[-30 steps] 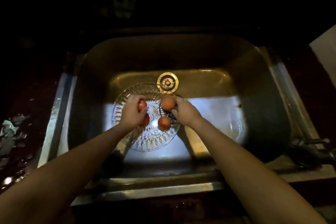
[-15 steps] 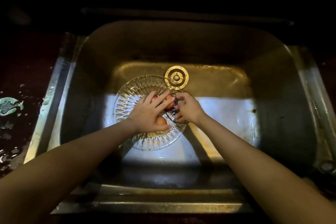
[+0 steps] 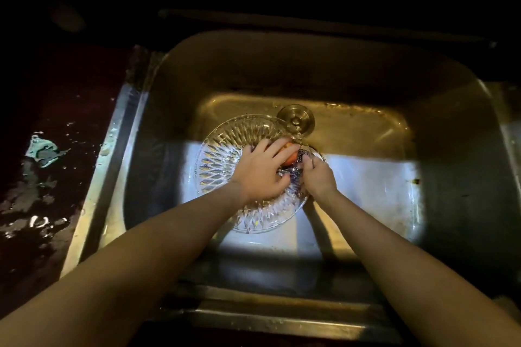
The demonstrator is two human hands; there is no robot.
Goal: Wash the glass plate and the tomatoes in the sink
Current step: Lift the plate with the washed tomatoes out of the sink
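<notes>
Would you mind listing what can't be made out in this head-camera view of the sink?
- Tomato count: the left hand covers all but one tomato on the glass plate.
- Right hand grip: its fingertips sit in glare and splashing water, so what it holds is unclear.
- Tap: the area behind the sink is too dark.
- Counter: the objects left of the sink are too dim to identify.

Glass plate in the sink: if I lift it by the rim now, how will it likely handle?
The glass plate looks wet, so probably slippery, though its cut ridges may aid grip. Being rigid glass in a steel sink, it could chip if dropped. The tomato under the left hand would likely roll off if tilted.
</notes>
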